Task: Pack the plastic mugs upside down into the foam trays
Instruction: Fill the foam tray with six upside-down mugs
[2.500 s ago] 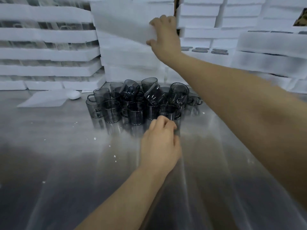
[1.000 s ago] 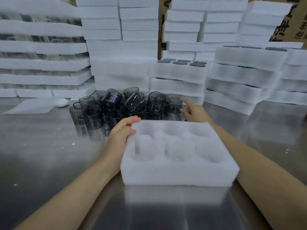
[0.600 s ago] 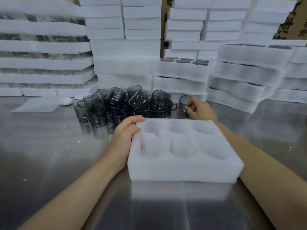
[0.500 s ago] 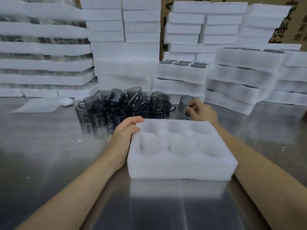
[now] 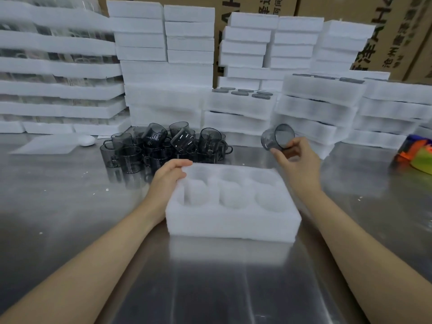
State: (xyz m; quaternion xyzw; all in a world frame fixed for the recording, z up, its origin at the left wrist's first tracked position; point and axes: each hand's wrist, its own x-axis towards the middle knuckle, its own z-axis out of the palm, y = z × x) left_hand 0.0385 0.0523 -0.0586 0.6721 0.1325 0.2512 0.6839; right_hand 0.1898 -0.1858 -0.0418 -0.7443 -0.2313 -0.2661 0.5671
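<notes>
The mug (image 5: 277,137) I'm holding is smoky grey, see-through plastic. It is tipped on its side in the air, one round end turned towards me, above the table (image 5: 70,206) and just beyond the far right corner of the foam tray (image 5: 233,228). My right hand (image 5: 297,160) pinches it from below between thumb and fingertips. I cannot make out its handle behind my fingers.

The foam tray lies flat on the steel straight in front of me. It is a thick white block with six round pockets in two rows of three. My left hand (image 5: 168,175) grips its far left corner, fingers curled over the rim.

Just behind the tray sits the heap of loose mugs (image 5: 163,146), the same dark tint, some upright and some tumbled on top of others.

To the left of the heap lie a flat foam sheet (image 5: 46,143) and a small white oval object (image 5: 87,140). Stacks of foam trays (image 5: 163,73) line the back of the table, and one filled tray (image 5: 243,106) shows grey mug bases on top. Cardboard boxes (image 5: 397,31) stand behind them. Something brightly coloured (image 5: 418,153) lies at the right edge.
</notes>
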